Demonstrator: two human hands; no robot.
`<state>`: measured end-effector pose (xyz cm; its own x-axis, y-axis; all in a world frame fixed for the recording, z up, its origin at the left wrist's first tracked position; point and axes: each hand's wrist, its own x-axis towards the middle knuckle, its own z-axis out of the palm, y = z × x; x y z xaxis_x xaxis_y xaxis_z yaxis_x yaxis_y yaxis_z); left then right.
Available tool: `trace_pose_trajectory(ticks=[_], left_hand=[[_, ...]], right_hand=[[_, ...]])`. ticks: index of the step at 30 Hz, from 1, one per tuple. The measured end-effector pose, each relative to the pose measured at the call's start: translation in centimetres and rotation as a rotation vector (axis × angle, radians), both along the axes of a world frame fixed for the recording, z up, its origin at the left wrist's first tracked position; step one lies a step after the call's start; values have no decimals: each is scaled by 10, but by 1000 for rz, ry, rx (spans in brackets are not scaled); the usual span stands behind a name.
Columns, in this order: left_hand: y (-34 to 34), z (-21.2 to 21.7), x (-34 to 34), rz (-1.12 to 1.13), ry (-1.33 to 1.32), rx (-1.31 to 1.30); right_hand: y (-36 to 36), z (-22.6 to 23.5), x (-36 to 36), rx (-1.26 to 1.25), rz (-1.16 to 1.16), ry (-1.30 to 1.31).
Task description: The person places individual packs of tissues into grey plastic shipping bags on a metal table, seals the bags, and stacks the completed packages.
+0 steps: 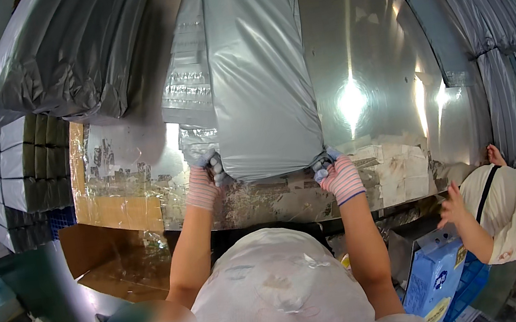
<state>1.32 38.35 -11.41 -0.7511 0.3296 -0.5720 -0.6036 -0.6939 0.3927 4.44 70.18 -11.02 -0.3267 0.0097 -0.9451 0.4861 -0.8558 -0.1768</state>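
Note:
A long, silvery-grey plastic-wrapped package point(260, 72) lies lengthwise before me on the metal tabletop. My left hand point(207, 182) is at its near left corner, fingers curled in against the edge. At the near right corner, my right hand point(339, 175) has its fingers closed on the grey plastic. Both hands wear pink-striped gloves with grey fingers; the fingertips are partly hidden. Flat grey plastic bags point(186, 88), layered in an overlapping row, stick out along the package's left side.
Large grey bundles point(72, 52) are piled at left, with stacked packs point(20, 166) beyond. Taped cardboard point(120, 211) covers the worn table edge above an open carton point(117, 259). Another person point(508, 208) is at right, near a blue box point(434, 278) and grey bundles point(485, 7).

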Motion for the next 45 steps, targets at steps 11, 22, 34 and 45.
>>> trace_pose_trajectory(ticks=[11, 22, 34, 45], left_hand=[[-2, -120, -57, 320, 31, -272], [40, -27, -46, -53, 237, -552], [67, 26, 20, -8, 90, -291], [-3, 13, 59, 6, 503, -739]], right_hand=[[-15, 6, 17, 1188, 783, 476], [0, 34, -66, 774, 940, 659], [64, 89, -27, 531, 1062, 819], [25, 130, 4, 505, 899, 910]])
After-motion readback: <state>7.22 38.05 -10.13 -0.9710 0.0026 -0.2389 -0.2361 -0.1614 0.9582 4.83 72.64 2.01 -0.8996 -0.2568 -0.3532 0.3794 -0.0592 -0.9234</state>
